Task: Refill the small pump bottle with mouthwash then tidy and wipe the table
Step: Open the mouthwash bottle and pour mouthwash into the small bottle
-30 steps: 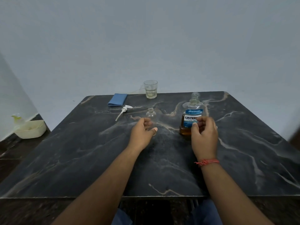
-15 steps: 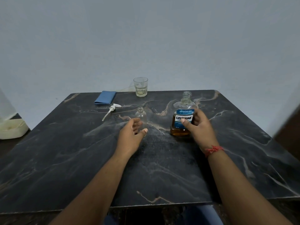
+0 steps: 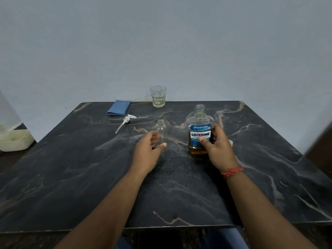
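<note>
The uncapped mouthwash bottle [image 3: 199, 130], clear with a blue label and amber liquid low inside, stands upright mid-table. My right hand [image 3: 216, 148] grips it from the right, thumb across the label. The small clear bottle [image 3: 161, 129], without its pump, stands upright to the left. My left hand [image 3: 148, 151] curls around its lower part, fingers behind and thumb in front; whether it grips firmly I cannot tell. The white pump head [image 3: 125, 122] with its tube lies flat further left.
A folded blue cloth [image 3: 119, 107] lies at the back left of the dark marble table [image 3: 71, 168]. A glass tumbler [image 3: 158, 96] with a little pale liquid stands at the back edge. A cream tub [image 3: 15, 141] sits lower, off the table's left side.
My right hand has shifted from in front of the mouthwash bottle to its right side and wrapped around it. My left hand has closed in around the small bottle.
</note>
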